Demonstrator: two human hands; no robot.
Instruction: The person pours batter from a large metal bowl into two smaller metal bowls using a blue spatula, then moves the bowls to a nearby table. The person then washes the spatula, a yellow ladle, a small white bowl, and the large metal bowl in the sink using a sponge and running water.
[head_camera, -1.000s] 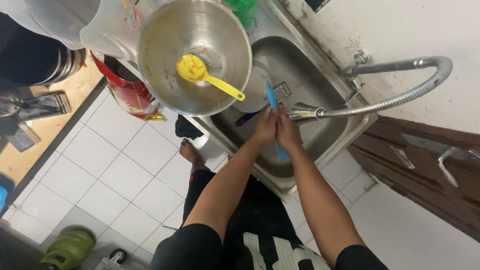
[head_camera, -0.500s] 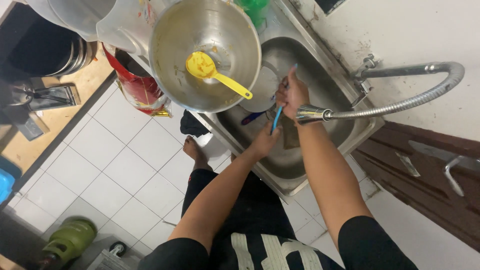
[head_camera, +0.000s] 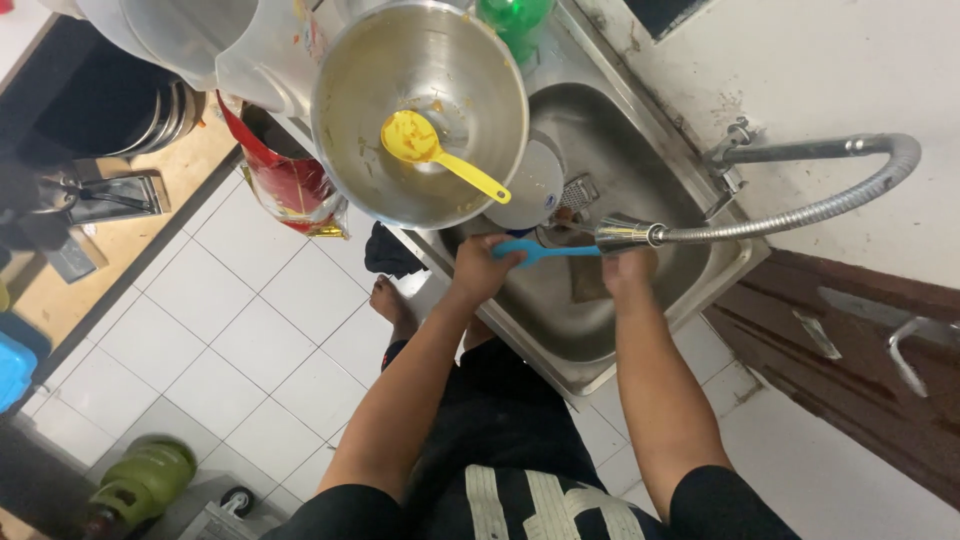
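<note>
My left hand grips one end of a blue utensil and holds it level over the steel sink. My right hand is closed on its other end, directly under the head of the flexible metal tap hose. Both hands are above the sink basin. A round white lid and other dark items lie in the basin behind the utensil.
A large steel bowl holding a yellow spoon sits on the sink's left edge. A red bag hangs below it, a green bottle stands behind. White floor tiles, a green gas cylinder, my bare foot.
My hands have moved apart; the blue utensil, upright before, now lies level between them under the tap head. The view has shifted slightly.
</note>
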